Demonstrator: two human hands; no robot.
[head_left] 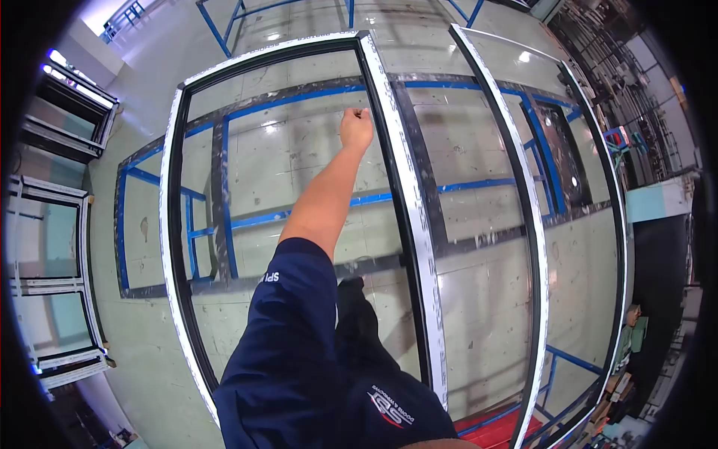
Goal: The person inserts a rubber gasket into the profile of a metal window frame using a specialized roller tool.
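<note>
My left hand [357, 129] is closed, with the arm stretched forward over the opening of a large window or door frame [410, 153]. A small dark spot shows between the fingertips, but I cannot tell what they hold. The knuckles are close to the black inner edge of the frame's long right bar, near its far corner. The frame is covered in white printed protective film with black inner edges. It lies across a blue metal work stand [329, 206] with worn dark top rails. My right hand is out of view.
A second, similar frame [535, 224] lies to the right on the same stand. More framed window units [52, 280] stand at the left. Racks of long profiles [621, 82] line the right side. Another blue stand [224, 34] is at the back; something red [497, 430] is low at bottom right.
</note>
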